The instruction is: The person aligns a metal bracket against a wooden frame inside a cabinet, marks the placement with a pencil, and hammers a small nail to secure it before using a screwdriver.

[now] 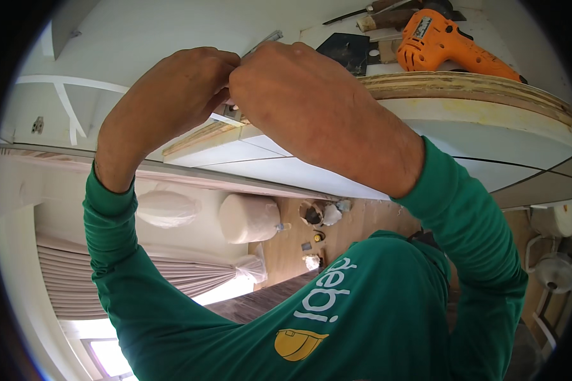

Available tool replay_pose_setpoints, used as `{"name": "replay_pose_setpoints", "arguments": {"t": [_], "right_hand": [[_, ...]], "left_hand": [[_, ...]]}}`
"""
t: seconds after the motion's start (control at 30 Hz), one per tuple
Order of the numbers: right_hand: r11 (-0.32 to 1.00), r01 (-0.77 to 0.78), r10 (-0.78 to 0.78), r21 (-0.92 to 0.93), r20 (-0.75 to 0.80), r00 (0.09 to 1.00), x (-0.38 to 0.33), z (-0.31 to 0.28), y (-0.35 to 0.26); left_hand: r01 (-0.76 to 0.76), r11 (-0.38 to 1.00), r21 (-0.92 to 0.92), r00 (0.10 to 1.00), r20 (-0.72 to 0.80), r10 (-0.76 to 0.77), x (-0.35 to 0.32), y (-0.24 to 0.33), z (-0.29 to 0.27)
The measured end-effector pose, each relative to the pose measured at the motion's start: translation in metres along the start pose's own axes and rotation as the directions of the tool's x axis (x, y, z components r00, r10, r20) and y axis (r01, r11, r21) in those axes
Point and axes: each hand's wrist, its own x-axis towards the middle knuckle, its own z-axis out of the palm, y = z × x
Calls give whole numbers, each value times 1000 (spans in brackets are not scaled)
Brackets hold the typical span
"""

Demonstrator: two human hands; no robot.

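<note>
My left hand and my right hand meet at the left end of a layered wooden board edge. Both are curled with their fingers bent inward, and the backs of the hands hide most of what lies between them. A small metal fitting shows just below the fingers, against the board. Beyond the knuckles a thin grey metal strip sticks up at a slant; whether either hand grips it I cannot tell. Green sleeves cover both forearms.
An orange power drill lies on the surface to the right. Near it are a dark flat angular plate and a wooden-handled tool. Far below, a plastic-wrapped round seat and an open bag stand on the floor.
</note>
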Motion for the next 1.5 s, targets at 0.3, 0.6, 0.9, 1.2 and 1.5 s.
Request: {"name": "replay_pose_setpoints", "arguments": {"t": [0.3, 0.6, 0.9, 1.2, 1.5], "right_hand": [[999, -27, 27, -24, 33, 999, -1, 3, -6], [991, -14, 20, -134, 46, 999, -2, 4, -12], [990, -88, 95, -111, 59, 994, -1, 10, -17], [990, 29, -22, -136, 58, 998, 3, 2, -10], [967, -48, 92, -248, 168, 982, 5, 10, -21]], "left_hand": [[-20, 998, 53, 999, -27, 21, 0, -3, 2], [-55, 997, 49, 998, -7, 55, -2, -16, 10], [-59, 998, 3, 998, -9, 59, -3, -16, 9], [-76, 997, 23, 996, -44, 77, -4, -20, 14], [-37, 998, 48, 998, 48, 35, -4, -20, 11]]}}
